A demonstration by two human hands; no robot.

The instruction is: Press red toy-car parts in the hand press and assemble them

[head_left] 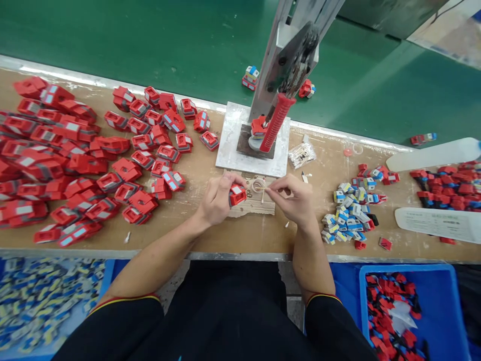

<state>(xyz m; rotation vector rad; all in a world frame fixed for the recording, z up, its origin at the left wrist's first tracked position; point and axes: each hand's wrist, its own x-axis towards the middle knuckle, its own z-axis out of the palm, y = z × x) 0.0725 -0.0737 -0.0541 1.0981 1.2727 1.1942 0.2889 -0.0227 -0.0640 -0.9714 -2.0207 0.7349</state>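
Note:
Between the thumb and fingers of my left hand is a red toy car part with grey and white trim. My right hand pinches a thin cotton swab, its white tip pointing down beside the red part. A small round container stands under the swab, on a torn piece of cardboard lying in front of the press. What the container holds is too small to tell. Behind my hands, the lever press has a red part on its round seat.
Many red car parts cover the bench's left side. A pack of cotton swabs lies right of the press base. Small blue, white and yellow parts are heaped at right. Blue bins sit below the front edge; a green belt runs behind.

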